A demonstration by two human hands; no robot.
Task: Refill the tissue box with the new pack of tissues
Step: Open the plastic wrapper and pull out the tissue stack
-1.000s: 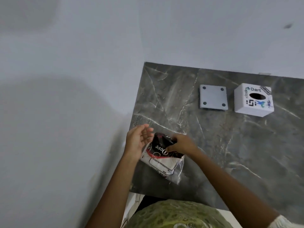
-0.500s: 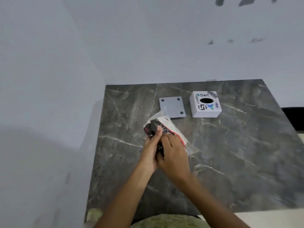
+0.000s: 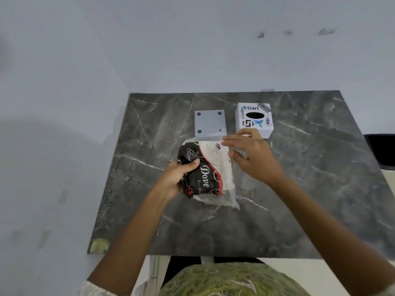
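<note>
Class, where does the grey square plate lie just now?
In the head view, the grey square plate lies flat on the table's far side, immediately left of the tissue box.

On the dark marble tabletop (image 3: 320,189) stand three things: one tissue pack (image 3: 208,171) near the middle, one white tissue box (image 3: 254,119) towards the far edge, and one grey square plate (image 3: 210,122) just beside the box. Two hands are there: one left hand (image 3: 177,178), one right hand (image 3: 254,157).
</note>
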